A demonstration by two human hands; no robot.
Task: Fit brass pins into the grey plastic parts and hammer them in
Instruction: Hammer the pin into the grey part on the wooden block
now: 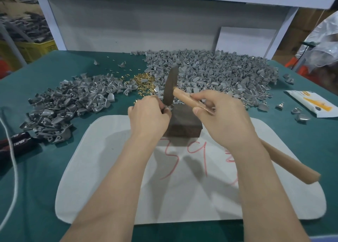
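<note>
Gripping the hammer (171, 88) high on its wooden handle, just below the dark metal head, the right hand (225, 119) has its fingers wrapped round the shaft and its thumb laid along it; the rest of the handle runs out under the wrist towards 4 o'clock. The head stands nearly upright, its lower face close over the far top edge of the dark block (182, 126), which sits on the far end of the white mat (182, 196) at the centre of the green table (73, 62). At 9 o'clock of the block the left hand (148, 115) is curled tight, its fingertips pinching a small grey part (166, 107) at the block's top edge beneath the hammer head; the fingers hide most of the part, and whether a pin sits in it cannot be told. The loose brass pins (144, 82) lie scattered at 11 o'clock of the block, between two heaps of grey parts: the large heap (219, 73) spreads from 12 to 2 o'clock, the smaller heap (69, 102) lies farther out at 9 to 10 o'clock. A white packet (309, 102) with yellow print lies at 3 o'clock, and a black object lettered TAPEX (18, 141) with a white cord (12, 168) at 8 o'clock.
</note>
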